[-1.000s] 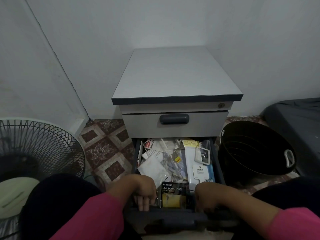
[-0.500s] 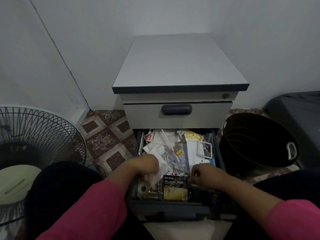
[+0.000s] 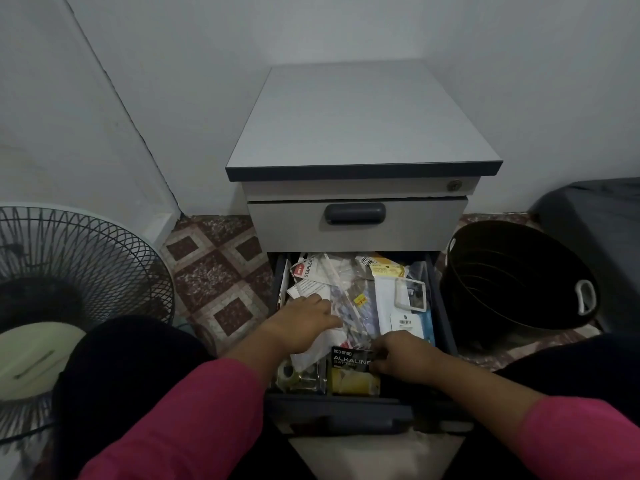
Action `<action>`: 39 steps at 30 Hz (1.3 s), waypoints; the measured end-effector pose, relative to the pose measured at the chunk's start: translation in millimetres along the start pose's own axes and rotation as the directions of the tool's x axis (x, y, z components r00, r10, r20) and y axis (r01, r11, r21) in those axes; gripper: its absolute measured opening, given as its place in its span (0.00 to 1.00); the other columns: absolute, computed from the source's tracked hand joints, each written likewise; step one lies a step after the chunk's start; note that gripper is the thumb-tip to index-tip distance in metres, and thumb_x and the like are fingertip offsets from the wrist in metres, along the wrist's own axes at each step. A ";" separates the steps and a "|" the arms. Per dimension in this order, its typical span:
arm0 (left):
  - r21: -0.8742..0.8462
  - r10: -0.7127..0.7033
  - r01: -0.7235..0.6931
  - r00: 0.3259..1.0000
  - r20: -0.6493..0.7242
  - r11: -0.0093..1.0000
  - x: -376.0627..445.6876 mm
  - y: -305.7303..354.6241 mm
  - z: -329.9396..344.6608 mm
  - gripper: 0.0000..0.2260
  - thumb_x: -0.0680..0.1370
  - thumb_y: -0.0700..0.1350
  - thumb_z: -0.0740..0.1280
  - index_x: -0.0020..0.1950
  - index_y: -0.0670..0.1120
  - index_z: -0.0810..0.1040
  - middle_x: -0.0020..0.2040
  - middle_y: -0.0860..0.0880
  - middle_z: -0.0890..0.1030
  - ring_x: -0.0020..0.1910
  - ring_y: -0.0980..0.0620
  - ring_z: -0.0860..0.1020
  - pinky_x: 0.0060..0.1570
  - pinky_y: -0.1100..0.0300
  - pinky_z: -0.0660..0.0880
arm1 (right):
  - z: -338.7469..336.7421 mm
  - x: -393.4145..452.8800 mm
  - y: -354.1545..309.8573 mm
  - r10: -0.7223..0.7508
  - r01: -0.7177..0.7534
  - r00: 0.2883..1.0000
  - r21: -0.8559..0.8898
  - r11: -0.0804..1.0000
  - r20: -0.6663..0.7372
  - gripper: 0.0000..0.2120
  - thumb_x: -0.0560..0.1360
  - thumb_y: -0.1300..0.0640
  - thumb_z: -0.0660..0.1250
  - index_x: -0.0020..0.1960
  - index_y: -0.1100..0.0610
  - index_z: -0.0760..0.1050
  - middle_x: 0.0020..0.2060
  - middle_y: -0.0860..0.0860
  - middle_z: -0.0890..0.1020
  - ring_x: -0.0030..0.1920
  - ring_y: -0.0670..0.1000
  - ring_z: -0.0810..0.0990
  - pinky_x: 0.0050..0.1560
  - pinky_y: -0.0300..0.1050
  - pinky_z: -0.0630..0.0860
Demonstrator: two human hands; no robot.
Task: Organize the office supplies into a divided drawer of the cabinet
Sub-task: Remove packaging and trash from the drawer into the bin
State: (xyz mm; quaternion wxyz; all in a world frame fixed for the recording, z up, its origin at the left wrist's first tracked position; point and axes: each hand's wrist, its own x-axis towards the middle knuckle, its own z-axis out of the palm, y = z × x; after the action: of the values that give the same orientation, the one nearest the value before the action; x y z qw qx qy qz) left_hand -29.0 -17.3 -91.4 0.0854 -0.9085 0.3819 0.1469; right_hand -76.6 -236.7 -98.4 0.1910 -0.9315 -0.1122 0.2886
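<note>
A tiled floor (image 3: 214, 271) and plain pale walls frame the grey cabinet (image 3: 360, 123), which serves as your landmark. Left of the cabinet stands a wire-caged fan (image 3: 69, 271); right of it sits a black tub (image 3: 512, 278) with a white handle. The cabinet's upper drawer (image 3: 356, 223) is closed. Its lower drawer (image 3: 440, 306) is pulled out toward you and filled with loose office supplies: a staples packet (image 3: 304, 270) at the back left, a yellow-labelled packet (image 3: 386, 270) at the back centre, a white card pack (image 3: 405, 296) along the right side, and a black-and-yellow alkaline battery pack (image 3: 351, 370) at the front centre. Your left hand (image 3: 304, 323) lies flat on the papers and clear bags in the drawer's left half, fingers straight, its grip released. Your right hand (image 3: 405, 355) rests at the battery pack's right edge with fingers curled against it; whether that grip actually holds the pack you cannot tell. Both pink sleeves (image 3: 194, 420) enter from the near edge.
</note>
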 end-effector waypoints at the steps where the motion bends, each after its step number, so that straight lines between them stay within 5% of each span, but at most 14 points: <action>1: 0.034 0.007 -0.007 1.000 -0.017 0.999 0.5 0.6 -0.8 0.24 0.75 0.35 0.64 0.69 0.51 0.70 0.62 0.45 0.70 0.63 0.44 0.66 0.58 0.50 0.68 | -4.6 -0.1 0.9 0.004 -0.004 1.000 0.025 1.000 -0.003 0.11 0.75 0.53 0.68 0.55 0.55 0.79 0.50 0.52 0.81 0.51 0.52 0.79 0.49 0.44 0.74; 4: 0.113 0.041 -0.032 0.996 -0.075 0.993 0.6 2.2 -3.7 0.16 0.77 0.39 0.62 0.64 0.50 0.76 0.60 0.44 0.70 0.62 0.43 0.66 0.56 0.52 0.64 | -18.9 2.3 7.8 0.036 -0.035 0.999 0.130 0.991 -0.005 0.06 0.75 0.56 0.68 0.51 0.57 0.79 0.42 0.51 0.81 0.44 0.50 0.79 0.47 0.45 0.75; 9: 0.120 0.049 -0.038 0.994 -0.094 0.992 4.9 -5.6 -16.5 0.09 0.73 0.39 0.67 0.51 0.48 0.80 0.56 0.46 0.75 0.62 0.46 0.68 0.72 0.48 0.52 | -46.4 1.6 19.3 0.109 -0.078 0.993 0.489 0.869 -0.034 0.05 0.77 0.64 0.65 0.51 0.57 0.74 0.38 0.53 0.82 0.36 0.51 0.81 0.40 0.48 0.76; 13: -0.151 -0.091 0.081 0.994 -0.065 0.985 2.0 -25.7 -35.1 0.07 0.72 0.40 0.66 0.38 0.52 0.74 0.43 0.51 0.79 0.46 0.53 0.76 0.72 0.52 0.50 | -70.0 -4.2 27.1 0.184 -0.120 0.983 0.692 0.712 -0.019 0.06 0.76 0.66 0.63 0.53 0.62 0.72 0.38 0.56 0.79 0.34 0.52 0.77 0.35 0.44 0.71; 16: -0.534 -0.192 0.158 0.981 -0.009 0.831 -6.0 -39.9 -49.9 0.07 0.72 0.42 0.71 0.38 0.52 0.75 0.41 0.52 0.78 0.45 0.54 0.76 0.56 0.57 0.69 | -85.0 -6.5 33.1 0.237 -0.132 0.972 0.799 0.587 -0.013 0.09 0.75 0.70 0.63 0.56 0.68 0.72 0.38 0.59 0.79 0.31 0.53 0.77 0.30 0.43 0.74; 19: -0.732 -0.261 0.145 0.964 -0.046 0.666 -12.6 -44.6 -55.2 0.06 0.72 0.41 0.73 0.42 0.45 0.76 0.39 0.49 0.76 0.38 0.53 0.75 0.40 0.56 0.71 | -100.3 -12.8 39.0 0.254 -0.144 0.967 0.876 0.460 0.025 0.08 0.75 0.72 0.61 0.54 0.69 0.73 0.36 0.61 0.80 0.30 0.55 0.78 0.28 0.42 0.77; 24: -0.910 -0.409 0.187 0.912 0.021 0.371 -5.2 -31.6 -54.9 0.10 0.73 0.41 0.73 0.53 0.43 0.80 0.49 0.43 0.83 0.46 0.47 0.81 0.48 0.53 0.77 | -130.2 -27.0 62.5 0.344 -0.208 0.939 0.834 0.511 0.023 0.08 0.76 0.71 0.61 0.55 0.70 0.72 0.41 0.64 0.78 0.33 0.56 0.80 0.26 0.42 0.79; 29: -0.985 -0.420 0.165 0.899 0.127 0.055 29.1 7.3 -73.0 0.09 0.75 0.40 0.71 0.55 0.44 0.80 0.50 0.43 0.84 0.48 0.44 0.83 0.50 0.49 0.78 | -169.9 -36.9 121.0 0.572 -0.316 0.820 0.842 0.436 0.012 0.07 0.78 0.68 0.60 0.53 0.71 0.72 0.41 0.66 0.78 0.30 0.59 0.80 0.25 0.51 0.78; 33: -0.985 -0.367 0.112 0.917 0.154 -0.134 89.8 56.4 -88.0 0.06 0.75 0.38 0.70 0.50 0.46 0.80 0.48 0.44 0.84 0.48 0.44 0.82 0.53 0.47 0.78 | -184.9 -50.2 164.4 0.681 -0.352 0.733 0.849 0.394 -0.012 0.07 0.80 0.69 0.55 0.47 0.73 0.69 0.26 0.64 0.78 0.17 0.57 0.76 0.15 0.46 0.73; 37: -0.971 -0.391 0.155 0.895 0.215 -0.180 162.0 101.8 -97.6 0.08 0.76 0.39 0.68 0.55 0.41 0.79 0.51 0.43 0.82 0.47 0.45 0.81 0.46 0.55 0.78 | -175.4 -49.4 206.1 0.721 -0.384 0.692 0.865 0.321 0.040 0.12 0.82 0.67 0.50 0.43 0.72 0.66 0.24 0.62 0.77 0.15 0.56 0.75 0.12 0.43 0.69; 39: -0.971 -0.430 0.182 0.872 0.233 -0.156 195.1 119.1 -99.6 0.12 0.75 0.42 0.70 0.57 0.40 0.79 0.54 0.41 0.82 0.50 0.44 0.81 0.51 0.53 0.79 | -169.4 -44.2 223.3 0.748 -0.391 0.662 0.874 0.290 0.048 0.10 0.81 0.68 0.49 0.45 0.71 0.65 0.25 0.63 0.76 0.16 0.57 0.75 0.12 0.43 0.70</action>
State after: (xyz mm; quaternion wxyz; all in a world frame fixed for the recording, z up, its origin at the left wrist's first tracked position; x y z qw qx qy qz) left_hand 35.3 -257.0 -67.5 -0.5989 -0.7502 -0.0687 0.2719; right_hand 8.0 -501.6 -41.6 0.5041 -0.7324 0.4243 0.1712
